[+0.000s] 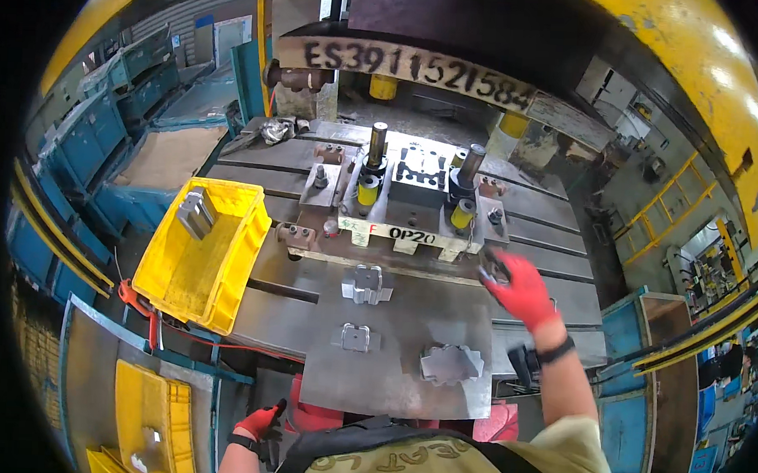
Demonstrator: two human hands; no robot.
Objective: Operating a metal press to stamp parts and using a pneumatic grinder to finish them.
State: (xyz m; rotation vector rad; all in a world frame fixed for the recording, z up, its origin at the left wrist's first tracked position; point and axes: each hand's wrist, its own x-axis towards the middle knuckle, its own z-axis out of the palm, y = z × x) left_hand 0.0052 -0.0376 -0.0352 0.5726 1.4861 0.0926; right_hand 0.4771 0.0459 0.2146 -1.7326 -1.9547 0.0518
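Observation:
My right hand (519, 292), in a red glove with dark fingertips, reaches over the right front of the press bed. Its fingers are curved and apart beside the front edge of the die set (412, 206); I see nothing held. A bright cut metal piece (422, 164) lies on top of the die. My left hand (259, 421), gloved too, hangs low by my lap, thumb apart, other fingers partly hidden. On the steel plate (398, 389) before me sit a bent metal bracket (367, 285), a smaller bracket (357, 338) and several flat metal blanks (451, 365) stacked together.
A yellow bin (246, 269) with a few formed metal parts (196, 213) stands left of the plate. An orange-handled tool (136, 300) hangs by it. The press ram (437, 70) is raised above the die. Another yellow crate (176, 430) sits lower left; blue containers (83, 139) stand beyond.

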